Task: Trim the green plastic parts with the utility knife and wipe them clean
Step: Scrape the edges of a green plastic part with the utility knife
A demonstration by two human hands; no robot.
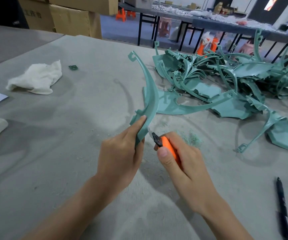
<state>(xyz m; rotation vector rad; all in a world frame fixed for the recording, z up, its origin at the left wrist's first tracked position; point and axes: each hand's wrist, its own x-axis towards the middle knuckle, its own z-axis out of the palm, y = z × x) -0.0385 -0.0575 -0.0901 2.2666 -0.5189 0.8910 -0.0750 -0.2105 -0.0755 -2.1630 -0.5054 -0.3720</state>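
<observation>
Grips the lower end of a curved green plastic part [151, 94] in the left hand [119, 156], fingers curled round it, holding it tilted up above the grey table [70, 153]. Clasps the orange utility knife [169, 146] in the right hand [183, 163], blade tip just beside the part's inner edge. Has the pile of green parts [226, 78] on the table to the right, the white cloth [37, 78] far left, green shavings [194, 138] beside the knife hand.

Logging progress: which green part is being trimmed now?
The long curved strip held up in the left hand, with the right hand's utility knife at its lower edge; the others lie in the pile.
</observation>
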